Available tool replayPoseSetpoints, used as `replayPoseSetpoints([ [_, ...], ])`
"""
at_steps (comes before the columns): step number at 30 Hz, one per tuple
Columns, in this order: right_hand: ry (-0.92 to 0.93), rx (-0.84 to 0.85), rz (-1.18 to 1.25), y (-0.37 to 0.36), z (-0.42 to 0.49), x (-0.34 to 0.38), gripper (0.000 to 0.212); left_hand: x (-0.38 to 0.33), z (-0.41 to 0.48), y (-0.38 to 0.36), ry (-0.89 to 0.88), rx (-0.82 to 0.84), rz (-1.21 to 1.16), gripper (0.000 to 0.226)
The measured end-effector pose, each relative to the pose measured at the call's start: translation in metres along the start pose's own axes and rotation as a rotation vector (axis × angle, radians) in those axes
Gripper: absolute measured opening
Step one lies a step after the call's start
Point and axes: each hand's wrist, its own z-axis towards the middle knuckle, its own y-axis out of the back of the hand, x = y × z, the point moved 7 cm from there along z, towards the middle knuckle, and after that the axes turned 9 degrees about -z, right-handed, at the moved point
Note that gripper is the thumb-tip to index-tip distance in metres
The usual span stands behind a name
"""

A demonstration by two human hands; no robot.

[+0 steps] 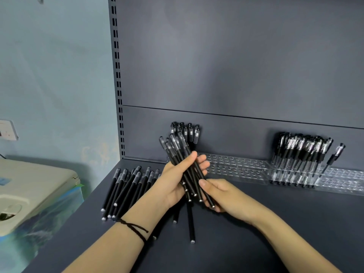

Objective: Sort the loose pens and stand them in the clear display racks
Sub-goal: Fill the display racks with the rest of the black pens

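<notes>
Black clear-capped plastic pens [178, 152] are gripped bundled by the left hand [173, 184], lower ends pinched by the right hand [226, 196] (cap print unreadable), just before the clear perforated plastic racks [236, 164].

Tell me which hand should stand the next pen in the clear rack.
Right. The right hand pinches one pen at its lower end, and the clear rack has empty holes toward that side. The left hand grips the whole bundle, so it is not free.
</notes>
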Motion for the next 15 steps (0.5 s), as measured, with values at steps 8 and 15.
replayPoseSetpoints([
  [8,-0.083,-0.191,-0.11,0.029,0.0,0.0,0.068,0.001,0.001,-0.003,0.017,0.046,0.19,0.007],
  [15,0.189,-0.492,0.442,0.076,-0.002,0.034,0.039,0.012,-0.011,-0.038,-0.071,0.318,0.504,0.008],
])
